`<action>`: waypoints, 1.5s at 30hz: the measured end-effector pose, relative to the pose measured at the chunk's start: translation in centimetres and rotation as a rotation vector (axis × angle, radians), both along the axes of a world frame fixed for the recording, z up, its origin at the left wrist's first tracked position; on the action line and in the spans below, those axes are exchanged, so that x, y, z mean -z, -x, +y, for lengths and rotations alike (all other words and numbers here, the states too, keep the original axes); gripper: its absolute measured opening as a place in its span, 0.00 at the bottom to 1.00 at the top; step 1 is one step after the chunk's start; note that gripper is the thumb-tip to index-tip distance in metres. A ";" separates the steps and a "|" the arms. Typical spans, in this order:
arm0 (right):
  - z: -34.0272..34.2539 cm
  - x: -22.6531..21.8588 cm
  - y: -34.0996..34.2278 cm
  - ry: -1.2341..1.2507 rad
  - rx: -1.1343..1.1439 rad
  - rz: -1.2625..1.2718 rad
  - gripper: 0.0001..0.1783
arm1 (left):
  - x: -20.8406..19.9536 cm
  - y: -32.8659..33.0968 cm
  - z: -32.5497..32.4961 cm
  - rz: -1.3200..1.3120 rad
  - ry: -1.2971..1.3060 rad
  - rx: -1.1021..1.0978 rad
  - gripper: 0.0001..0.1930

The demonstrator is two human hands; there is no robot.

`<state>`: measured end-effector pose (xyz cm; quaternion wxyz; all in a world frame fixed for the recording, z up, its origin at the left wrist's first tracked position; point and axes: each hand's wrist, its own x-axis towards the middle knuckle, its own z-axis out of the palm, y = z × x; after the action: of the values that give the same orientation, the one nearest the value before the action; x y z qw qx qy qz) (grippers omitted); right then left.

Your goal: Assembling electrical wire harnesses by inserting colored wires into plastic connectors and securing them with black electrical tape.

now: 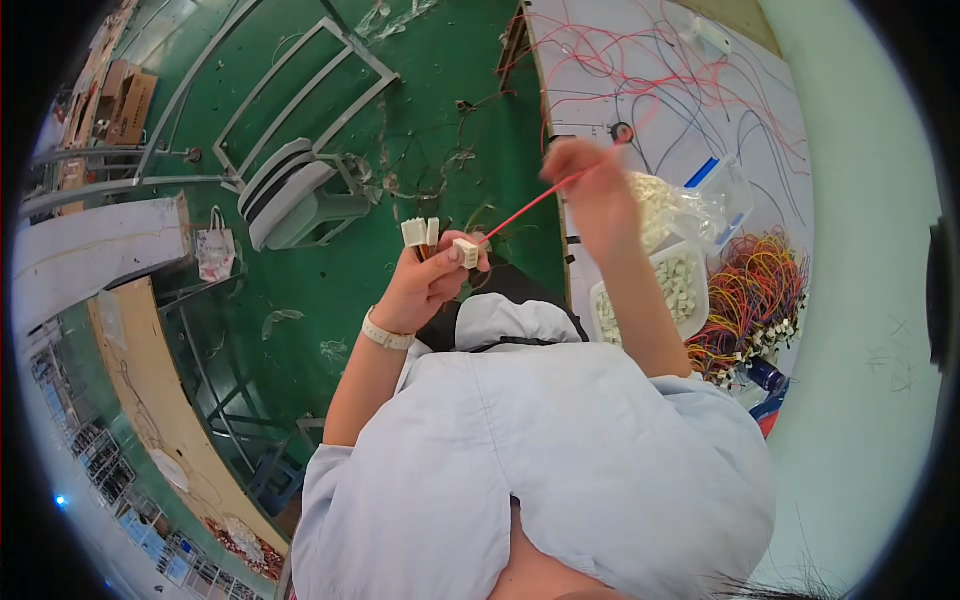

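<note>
My left hand [428,283] is closed around a white plastic connector housing [465,254], held between thumb and fingers. Above the same hand stick out other white connectors [414,233], with short dark and orange wires below them. A red wire [528,210] runs straight from the held housing up to my right hand [600,205]. That hand is smeared by motion, but its fingers appear closed on the wire, which continues past them over the table. Whether the wire's end sits inside the housing is too small to tell.
On the white table [590,95] at right lie loose red and dark wires [640,60]. A tub of small white connectors [680,290], a bag of cream parts [650,205] and a bundle of coloured wires [755,290] are near my right arm. A stool [300,200] stands left.
</note>
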<state>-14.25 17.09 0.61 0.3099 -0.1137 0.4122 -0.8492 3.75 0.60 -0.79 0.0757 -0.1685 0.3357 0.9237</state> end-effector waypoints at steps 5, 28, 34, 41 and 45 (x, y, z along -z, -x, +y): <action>-2.0 -2.5 -6.2 -0.202 -0.400 0.289 0.07 | -1.6 -1.6 -1.7 0.145 -0.268 0.026 0.14; -6.2 -7.0 -11.3 -0.337 0.060 1.272 0.09 | -8.4 -4.6 -5.6 -0.187 -0.105 -0.020 0.13; -5.8 -6.7 -11.0 -0.513 0.117 1.496 0.11 | -8.3 -4.0 -5.5 -0.269 0.212 -0.068 0.11; -5.4 -3.7 -10.1 -0.354 0.283 1.534 0.14 | -6.3 -2.2 -5.6 -0.232 0.159 0.102 0.09; -4.8 -2.2 -9.4 -0.305 0.319 1.250 0.09 | -5.7 -0.3 -4.7 -0.255 0.129 0.141 0.09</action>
<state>-4.86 12.30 2.84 -0.1046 -0.4775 0.6419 -0.5908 4.05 -4.09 4.90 0.1715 -0.2651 0.3931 0.8636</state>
